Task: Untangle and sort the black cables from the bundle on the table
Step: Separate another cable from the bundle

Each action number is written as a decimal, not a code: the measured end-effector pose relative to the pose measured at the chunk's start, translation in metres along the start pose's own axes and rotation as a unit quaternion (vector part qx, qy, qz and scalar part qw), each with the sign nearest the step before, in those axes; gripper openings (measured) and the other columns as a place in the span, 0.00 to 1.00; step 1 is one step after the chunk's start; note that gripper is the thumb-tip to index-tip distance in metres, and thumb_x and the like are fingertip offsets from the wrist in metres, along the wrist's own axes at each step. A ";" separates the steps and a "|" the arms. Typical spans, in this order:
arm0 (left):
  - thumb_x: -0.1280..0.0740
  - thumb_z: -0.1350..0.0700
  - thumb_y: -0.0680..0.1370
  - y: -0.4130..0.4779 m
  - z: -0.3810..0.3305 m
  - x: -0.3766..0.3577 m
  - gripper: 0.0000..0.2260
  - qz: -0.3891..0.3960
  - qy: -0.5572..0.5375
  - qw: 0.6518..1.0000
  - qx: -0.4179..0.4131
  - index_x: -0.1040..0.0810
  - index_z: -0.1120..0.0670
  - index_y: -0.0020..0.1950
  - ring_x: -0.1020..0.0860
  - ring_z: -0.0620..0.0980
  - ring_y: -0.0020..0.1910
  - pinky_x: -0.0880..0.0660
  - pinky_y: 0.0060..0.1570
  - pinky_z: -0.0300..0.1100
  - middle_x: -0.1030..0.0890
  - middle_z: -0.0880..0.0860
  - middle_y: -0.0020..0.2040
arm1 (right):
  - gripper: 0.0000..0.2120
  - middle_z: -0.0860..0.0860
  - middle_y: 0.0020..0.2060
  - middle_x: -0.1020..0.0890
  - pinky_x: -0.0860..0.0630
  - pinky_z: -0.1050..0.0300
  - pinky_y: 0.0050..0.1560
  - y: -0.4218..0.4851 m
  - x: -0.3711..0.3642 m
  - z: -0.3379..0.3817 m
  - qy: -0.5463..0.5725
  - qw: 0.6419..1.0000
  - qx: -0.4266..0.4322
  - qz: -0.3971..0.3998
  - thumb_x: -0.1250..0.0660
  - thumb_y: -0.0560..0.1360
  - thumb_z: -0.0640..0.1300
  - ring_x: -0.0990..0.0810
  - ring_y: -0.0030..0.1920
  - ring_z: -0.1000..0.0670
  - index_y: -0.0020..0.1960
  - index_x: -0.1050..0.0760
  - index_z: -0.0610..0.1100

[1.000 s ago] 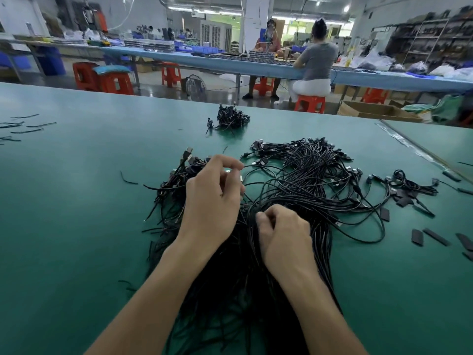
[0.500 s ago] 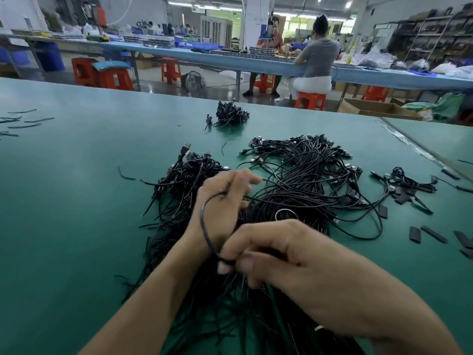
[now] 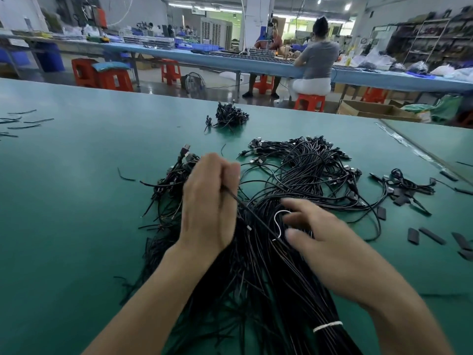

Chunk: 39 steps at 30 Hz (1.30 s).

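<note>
- Closest to the camera, a white tie [image 3: 327, 326] binds the near end of the bundle of black cables [image 3: 302, 175]. The bundle lies in the middle of the green tabletop [image 3: 66, 213] and fans out away from the person, with plugs at its far edge.
- The two hands are apart, and both are over the bundle.
- The left hand [image 3: 210, 208] is over the left part of the bundle. Its fingers are curled and pinch a single black cable [image 3: 249, 213], which runs straight from the fingers down to the right across the bundle.
- The right hand [image 3: 330, 254], a little blurred, is over the right part of the bundle. Its fingers are spread and only lightly bent, and it grips nothing.
- A white wire loop [image 3: 277, 221] sits on the bundle just beside the right fingertips. I cannot tell if they touch it.
- Right of the bundle, flat black pieces [image 3: 413, 235] lie scattered, and a small knot of cables [image 3: 409, 185] lies apart.
- Left of the bundle is a short black scrap [image 3: 125, 177]. Thin black strips [image 3: 25, 121] lie well apart, far to the left.
- Beyond the bundle a small heap of cables [image 3: 231, 116] sits near the far edge of the tabletop.
- Far behind the bundle, a seated person [image 3: 320, 57] on an orange stool [image 3: 309, 102] faces a long blue tabletop [image 3: 194, 55]. A cardboard box [image 3: 371, 110] stands to the right.
</note>
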<state>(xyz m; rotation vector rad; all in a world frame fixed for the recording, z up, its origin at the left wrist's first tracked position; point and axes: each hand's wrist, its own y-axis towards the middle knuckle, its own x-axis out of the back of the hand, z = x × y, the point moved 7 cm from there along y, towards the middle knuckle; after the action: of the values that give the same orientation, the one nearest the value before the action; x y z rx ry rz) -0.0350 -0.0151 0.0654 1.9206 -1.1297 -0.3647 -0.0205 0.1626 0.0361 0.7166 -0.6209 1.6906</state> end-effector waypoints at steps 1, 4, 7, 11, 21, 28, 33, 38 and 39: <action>0.43 0.55 0.82 -0.003 -0.003 -0.006 0.10 0.032 0.048 0.998 -0.028 0.35 0.49 0.40 0.36 0.43 0.34 0.37 0.36 0.38 0.34 0.43 0.35 | 0.17 0.65 0.54 0.20 0.23 0.66 0.48 -0.002 -0.006 0.016 0.063 0.997 0.037 0.006 0.40 0.81 0.52 0.19 0.52 0.54 0.69 0.32 0.64; 0.44 0.54 0.82 -0.012 -0.006 -0.018 0.07 0.095 0.156 0.981 -0.061 0.35 0.51 0.44 0.35 0.49 0.39 0.33 0.40 0.49 0.32 0.48 0.41 | 0.25 0.62 0.43 0.16 0.26 0.68 0.43 -0.005 -0.007 0.041 0.161 0.981 0.097 -0.057 0.51 0.76 0.70 0.18 0.44 0.61 0.57 0.22 0.59; 0.44 0.53 0.80 -0.014 -0.006 -0.023 0.06 0.134 0.163 0.976 -0.054 0.31 0.52 0.47 0.32 0.50 0.42 0.32 0.44 0.49 0.29 0.48 0.44 | 0.22 0.54 0.30 0.19 0.29 0.60 0.31 -0.008 0.001 0.046 0.097 0.980 0.099 -0.142 0.45 0.76 0.66 0.23 0.29 0.53 0.42 0.21 0.52; 0.40 0.51 0.83 -0.011 0.013 -0.022 0.10 0.155 0.019 0.986 0.059 0.31 0.50 0.43 0.31 0.41 0.33 0.34 0.34 0.37 0.28 0.41 0.34 | 0.14 0.51 0.21 0.28 0.40 0.64 0.23 -0.009 0.022 0.036 0.182 0.948 0.119 -0.232 0.35 0.78 0.54 0.36 0.23 0.56 0.38 0.19 0.50; 0.27 0.39 0.72 -0.010 0.026 -0.023 0.16 0.200 -0.086 0.958 0.185 0.22 0.50 0.36 0.29 0.46 0.27 0.29 0.30 0.38 0.25 0.46 0.28 | 0.13 0.56 0.26 0.28 0.40 0.70 0.22 0.001 0.046 -0.029 0.288 0.879 -0.008 -0.380 0.36 0.81 0.48 0.37 0.23 0.58 0.39 0.22 0.49; 0.43 0.31 0.77 -0.031 0.012 -0.040 0.29 0.420 -0.132 0.848 0.295 0.23 0.52 0.29 0.41 0.45 0.21 0.40 0.23 0.34 0.38 0.46 0.22 | 0.11 0.51 0.31 0.24 0.34 0.72 0.27 0.010 0.037 -0.032 0.325 0.871 0.019 -0.367 0.34 0.80 0.47 0.31 0.29 0.59 0.40 0.21 0.47; 0.40 0.40 0.81 -0.040 -0.024 -0.045 0.20 0.479 -0.415 0.693 0.343 0.28 0.49 0.33 0.43 0.41 0.23 0.43 0.20 0.31 0.38 0.44 0.26 | 0.12 0.49 0.23 0.28 0.38 0.59 0.29 0.027 -0.008 -0.023 0.215 0.963 0.021 -0.161 0.32 0.77 0.50 0.34 0.26 0.55 0.36 0.20 0.50; 0.46 0.41 0.84 -0.017 0.017 -0.037 0.24 0.186 -0.521 0.703 0.447 0.22 0.54 0.39 0.42 0.40 0.21 0.42 0.17 0.32 0.38 0.44 0.26 | 0.11 0.52 0.26 0.35 0.42 0.58 0.27 0.021 -0.040 -0.004 0.168 0.984 0.037 0.033 0.33 0.78 0.55 0.39 0.27 0.50 0.40 0.17 0.53; 0.47 0.43 0.85 -0.017 0.026 -0.035 0.24 0.155 -0.503 0.721 0.451 0.22 0.56 0.41 0.42 0.40 0.21 0.41 0.17 0.32 0.38 0.45 0.26 | 0.12 0.50 0.27 0.35 0.41 0.57 0.28 0.019 -0.037 0.001 0.166 0.984 0.049 0.041 0.33 0.78 0.56 0.39 0.28 0.48 0.40 0.17 0.53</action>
<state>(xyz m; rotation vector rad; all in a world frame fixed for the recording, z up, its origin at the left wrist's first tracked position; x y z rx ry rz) -0.0601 0.0035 0.0304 2.2608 -2.7195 -0.8304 -0.0328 0.1331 0.0086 0.4667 -0.3392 1.8752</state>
